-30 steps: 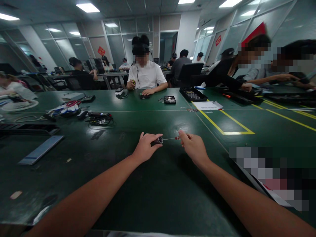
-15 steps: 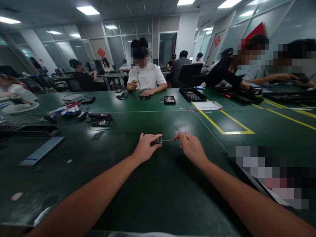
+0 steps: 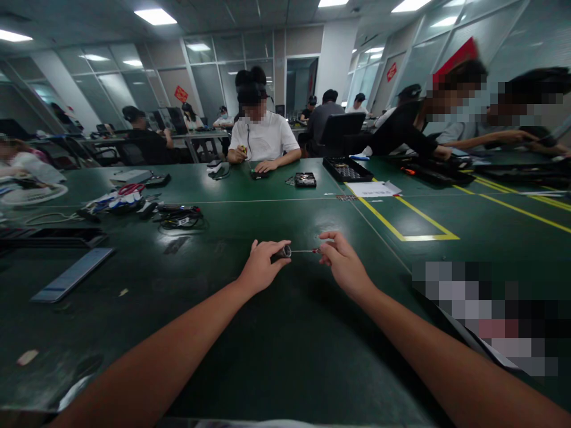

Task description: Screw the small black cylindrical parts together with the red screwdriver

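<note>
My left hand (image 3: 261, 266) grips a small dark round object (image 3: 285, 251) with a shiny rim, thumb and fingers closed about its sides. A thin screwdriver (image 3: 306, 251) lies level between my hands, its bare shaft running left to that rim. Whether its tip sits inside the object or only against it, I cannot tell. My right hand (image 3: 343, 258) holds the reddish handle end in its fingers, with the index finger lifted off and stretched out above. Both hands are over the green table (image 3: 285, 345).
A phone-like flat slab (image 3: 74, 276) lies left, below bundled cables (image 3: 182, 217). Across the table a person in a white shirt (image 3: 265, 137) works beside a small black open case (image 3: 305, 179). Right of it are a black tray (image 3: 347, 170), white paper (image 3: 375, 189) and yellow tape (image 3: 430, 238).
My right index finger has lifted away from the screwdriver handle and opened out. My left hand and the dark object have stayed nearly in place.
</note>
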Available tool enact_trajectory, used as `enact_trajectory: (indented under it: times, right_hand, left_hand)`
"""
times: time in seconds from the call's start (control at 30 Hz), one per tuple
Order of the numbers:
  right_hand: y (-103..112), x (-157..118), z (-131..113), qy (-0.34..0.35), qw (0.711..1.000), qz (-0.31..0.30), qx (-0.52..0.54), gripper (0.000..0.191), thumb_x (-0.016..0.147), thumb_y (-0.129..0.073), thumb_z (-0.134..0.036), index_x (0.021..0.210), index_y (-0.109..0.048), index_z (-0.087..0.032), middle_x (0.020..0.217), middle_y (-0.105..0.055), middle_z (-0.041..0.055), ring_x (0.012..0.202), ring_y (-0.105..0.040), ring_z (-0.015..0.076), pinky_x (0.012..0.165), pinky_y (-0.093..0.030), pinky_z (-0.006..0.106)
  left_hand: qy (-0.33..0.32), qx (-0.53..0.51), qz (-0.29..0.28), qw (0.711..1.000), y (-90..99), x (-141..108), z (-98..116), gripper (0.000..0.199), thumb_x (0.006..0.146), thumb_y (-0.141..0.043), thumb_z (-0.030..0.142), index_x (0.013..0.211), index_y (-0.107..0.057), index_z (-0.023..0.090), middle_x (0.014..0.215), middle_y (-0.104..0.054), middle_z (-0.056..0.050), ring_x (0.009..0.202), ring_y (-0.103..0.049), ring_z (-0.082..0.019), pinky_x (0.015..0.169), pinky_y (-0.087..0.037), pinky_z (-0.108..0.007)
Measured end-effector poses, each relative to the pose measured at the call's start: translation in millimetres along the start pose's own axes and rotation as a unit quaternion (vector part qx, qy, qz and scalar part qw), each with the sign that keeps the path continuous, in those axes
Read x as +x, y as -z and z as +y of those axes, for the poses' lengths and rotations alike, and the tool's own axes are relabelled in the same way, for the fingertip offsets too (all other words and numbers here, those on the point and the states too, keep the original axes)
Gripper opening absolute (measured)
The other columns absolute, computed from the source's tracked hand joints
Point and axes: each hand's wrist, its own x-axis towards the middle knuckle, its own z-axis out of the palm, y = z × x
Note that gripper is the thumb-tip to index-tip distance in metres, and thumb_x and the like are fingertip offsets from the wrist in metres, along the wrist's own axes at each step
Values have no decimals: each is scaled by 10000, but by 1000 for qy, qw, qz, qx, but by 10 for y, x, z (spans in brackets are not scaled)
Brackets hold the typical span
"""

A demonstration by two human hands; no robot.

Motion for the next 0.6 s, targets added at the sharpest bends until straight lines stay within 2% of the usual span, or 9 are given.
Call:
enact_trajectory:
  times: [0.13, 0.2, 0.33, 0.4, 0.5, 0.6]
  right_hand:
    - [-49, 5, 25, 18, 998, 27, 60, 272, 772, -693, -433, 919, -598, -225, 788, -621, -7, 698, -569, 156, 719, -471, 328]
    - [-59, 16, 38, 0, 994, 46, 97, 266, 775, -715, -448, 868, -632, -213, 771, -630, 5, 700, -571, 159, 723, -481, 330]
    - [-15, 65, 48, -150, 963, 42, 221, 233, 819, -688, -422, 790, -644, -195, 641, -583, 2, 575, -527, 147, 619, -495, 322]
    - [15, 88, 46, -204, 946, 51, 248, 198, 838, -666, -359, 737, -626, -193, 574, -531, -18, 512, -478, 127, 580, -485, 306]
    - [25, 98, 48, -193, 946, 84, 246, 182, 840, -668, -319, 713, -611, -202, 570, -527, -28, 496, -458, 115, 564, -474, 289]
    - [-8, 79, 59, -145, 957, 74, 238, 202, 803, -724, -380, 744, -625, -214, 608, -559, -23, 530, -489, 125, 578, -483, 293]
  left_hand:
    - [10, -2, 4, 1000, -2, 4, 16, 409, 932, -656, 276, 1333, -590, 322, 1199, -689, -18, 1172, -583, -246, 1186, -173, -644]
    - [2, 6, -3, 1000, 14, -6, 44, 404, 935, -650, 269, 1333, -592, 316, 1210, -685, -23, 1182, -579, -245, 1192, -166, -645]
    - [-64, 51, -10, 997, 73, -30, 109, 405, 946, -637, 275, 1345, -583, 325, 1238, -674, -20, 1221, -561, -234, 1219, -108, -629]
    - [-66, 71, -12, 995, 97, -34, 116, 405, 950, -629, 285, 1350, -581, 322, 1237, -674, -27, 1221, -561, -240, 1219, -110, -636]
    - [-47, 82, -21, 995, 105, -30, 88, 397, 951, -625, 298, 1345, -588, 321, 1229, -677, -33, 1211, -568, -251, 1210, -124, -657]
    - [-43, 81, -22, 996, 90, -27, 59, 398, 950, -626, 313, 1345, -585, 329, 1231, -674, -28, 1215, -566, -252, 1210, -119, -662]
